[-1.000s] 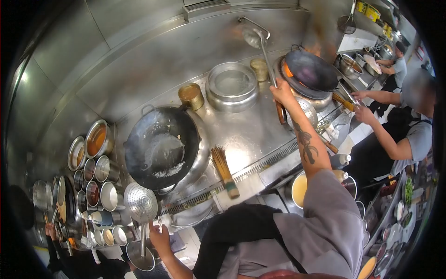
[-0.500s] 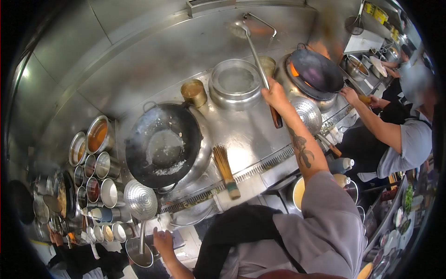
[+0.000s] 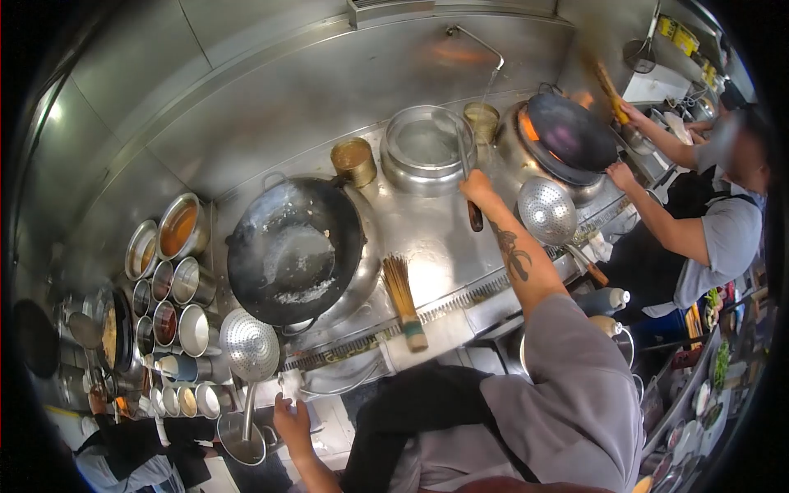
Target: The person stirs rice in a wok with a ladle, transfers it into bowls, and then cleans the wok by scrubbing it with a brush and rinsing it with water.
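A: Head view. Ladle (image 3: 464,152)?
B: Right hand (image 3: 479,191), its fingers closed round the handle near the wooden grip. Bowl end's at the round steel pot (image 3: 417,180), toward 12 o'clock; in or above the water, can't tell.
A: Left hand (image 3: 293,421)?
B: At 7 o'clock, fingers part-curled, no hold visible. Nearest is the perforated skimmer (image 3: 249,345), up at 11 from it.
A: Ladle handling?
B: Probably stiff, not fragile, bowl-heavy if filled; metal likely slippery wet. Best held on the wood.
A: Pointing?
B: Bowl just shy of 12, wooden butt near 6. Long axis runs between.
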Available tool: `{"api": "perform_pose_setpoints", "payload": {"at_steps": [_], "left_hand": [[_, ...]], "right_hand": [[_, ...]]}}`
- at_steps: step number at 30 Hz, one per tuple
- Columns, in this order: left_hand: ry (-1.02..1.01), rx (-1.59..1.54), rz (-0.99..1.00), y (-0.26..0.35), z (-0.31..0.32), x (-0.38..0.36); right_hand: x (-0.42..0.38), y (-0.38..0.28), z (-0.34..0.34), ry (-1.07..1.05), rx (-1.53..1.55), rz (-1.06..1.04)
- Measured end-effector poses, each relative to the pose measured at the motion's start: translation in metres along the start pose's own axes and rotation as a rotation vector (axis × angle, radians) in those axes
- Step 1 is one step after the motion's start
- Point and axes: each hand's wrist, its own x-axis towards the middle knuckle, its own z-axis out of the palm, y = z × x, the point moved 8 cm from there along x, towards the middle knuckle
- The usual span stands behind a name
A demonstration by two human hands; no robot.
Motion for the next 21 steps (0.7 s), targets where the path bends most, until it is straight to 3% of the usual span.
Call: {"api": "perform_pose_setpoints", "payload": {"at_steps": [2,4,6,8,14,16,18,21], "left_hand": [[-0.009,-0.002,0.000,0.003,0.000,-0.002],[-0.016,-0.009,0.000,0.000,0.003,0.002],[-0.001,0.000,0.146,0.004,0.012,0.010],[-0.025,-0.054,0.130,0.020,0.016,0.022],[-0.003,-0.040,0.623,0.122,0.023,0.055],[0.093,0.049,0.814,0.126,0.041,0.070],[-0.041,0.067,0.845,0.131,0.052,0.085],[-0.045,0.082,0.777,0.123,0.066,0.113]], "right_hand": [[0.002,0.003,0.013,-0.042,0.051,0.093],[0.006,0.011,0.043,-0.343,0.478,0.443],[0.024,0.012,0.070,-0.552,1.695,0.441],[0.006,-0.014,0.048,-0.484,1.948,0.609],[-0.074,-0.093,0.021,-0.798,1.848,0.688],[-0.099,-0.109,0.024,-0.867,1.824,0.652],[-0.144,-0.147,0.019,-1.022,1.896,0.577],[-0.211,-0.185,0.027,-1.116,1.970,0.566]]}}
